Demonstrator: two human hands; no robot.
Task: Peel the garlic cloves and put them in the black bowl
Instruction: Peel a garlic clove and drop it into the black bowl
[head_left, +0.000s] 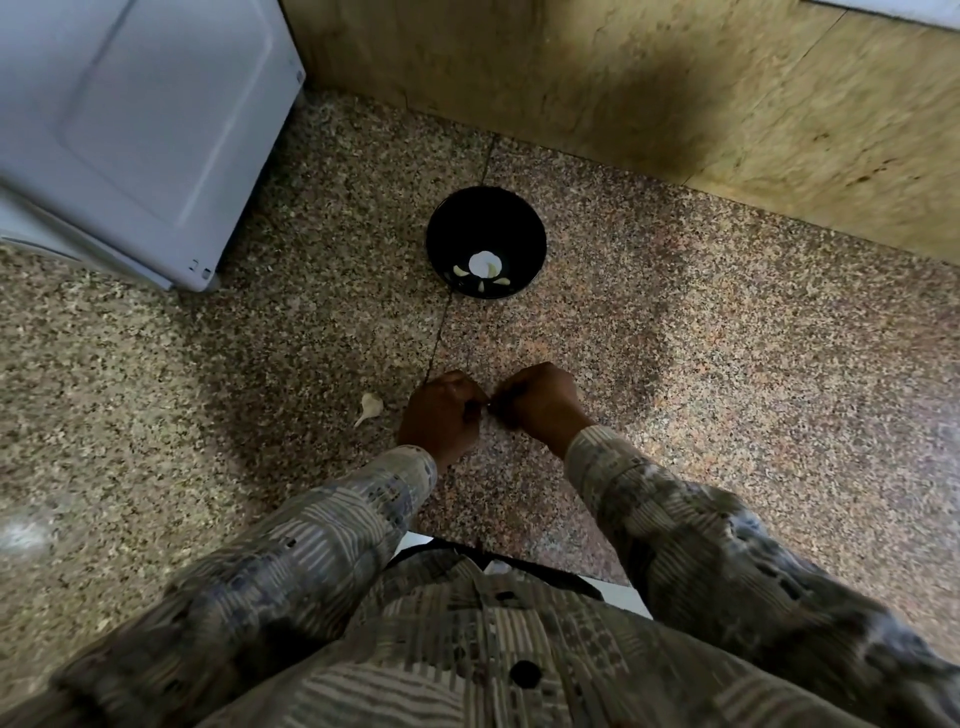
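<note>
While left hand and right hand curl their fingers, grip unclear | round black bowl | speckled counter

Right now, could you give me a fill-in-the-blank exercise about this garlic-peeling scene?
Peeled cloves lie inside the bowl, whose colour is ___.
One loose garlic piece lies on the counter, ___ of the left hand.
The left hand and right hand pinch a small bit ___ them.
Missing: black; left; between.

Speckled polished stone counter, glossy black bowl, smooth white appliance.
</note>
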